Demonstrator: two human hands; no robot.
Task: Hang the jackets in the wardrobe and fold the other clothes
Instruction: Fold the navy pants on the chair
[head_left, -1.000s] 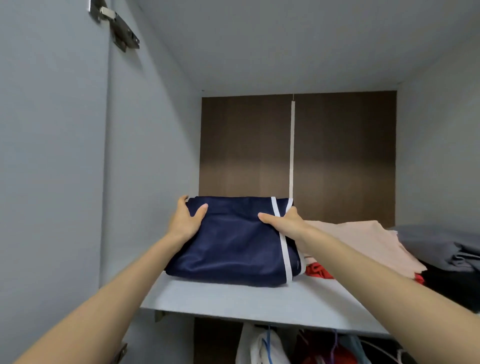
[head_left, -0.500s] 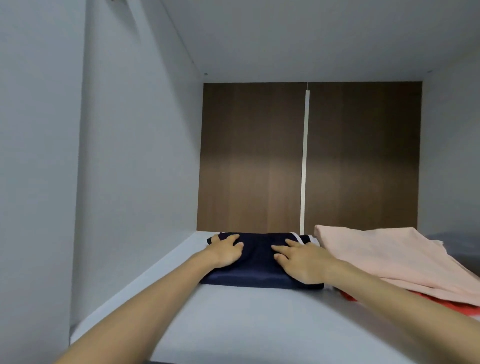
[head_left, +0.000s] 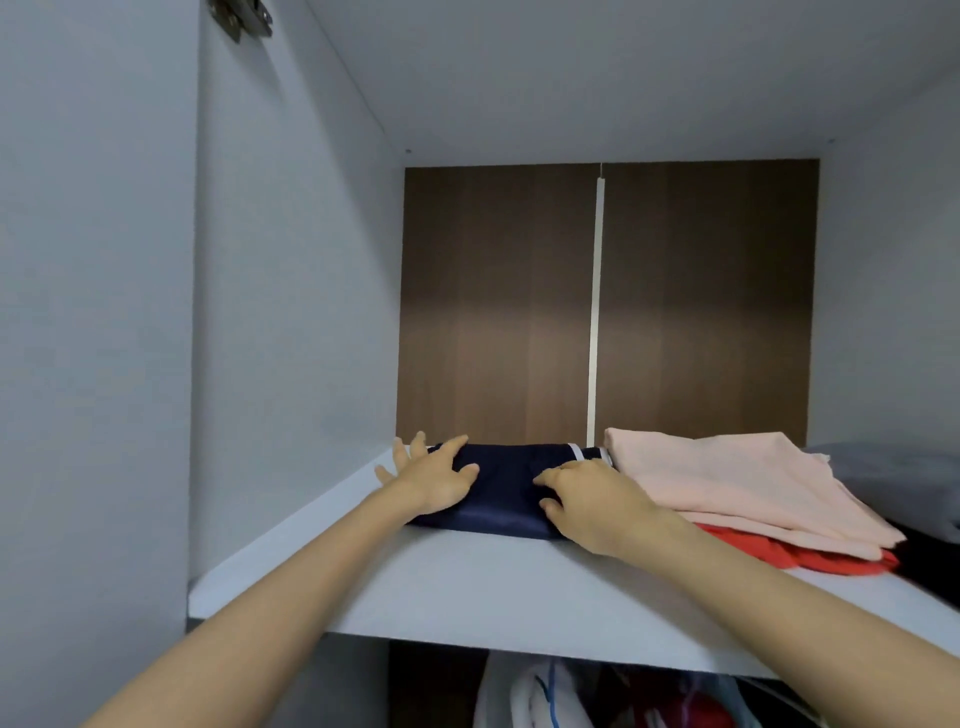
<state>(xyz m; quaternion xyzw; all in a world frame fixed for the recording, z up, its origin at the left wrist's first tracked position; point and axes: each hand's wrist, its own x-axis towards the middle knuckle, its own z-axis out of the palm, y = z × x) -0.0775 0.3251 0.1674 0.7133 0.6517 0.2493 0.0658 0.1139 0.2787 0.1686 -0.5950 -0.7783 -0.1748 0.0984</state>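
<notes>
Since half a second ago the left hand (head_left: 431, 480) has shifted toward the left end of the folded navy garment (head_left: 506, 486), and its fingers, then lying together, are now fanned apart. Palm and thumb rest on the fabric, while the outer fingers reach past the garment's left edge over the bare shelf (head_left: 467, 587). The right hand (head_left: 592, 501) stays at the garment's near right corner, now with its fingers bent and their tips on the cloth. Whether they pinch a fold cannot be told from this low angle.

The navy garment lies flat toward the far left of the shelf, with a white stripe (head_left: 574, 451) showing at its far right end. Just beside it on the right is a folded pink garment (head_left: 727, 478), stacked on a red garment (head_left: 810, 556). A grey garment (head_left: 893, 465) lies farther right, partly cut off by the frame.

Behind the shelf stands a brown back panel (head_left: 493, 301), divided by a vertical white strip (head_left: 595, 312). A metal hinge (head_left: 241, 18) sits at upper left. Below the shelf's near edge, hanging clothes (head_left: 540, 696) are partly visible.
</notes>
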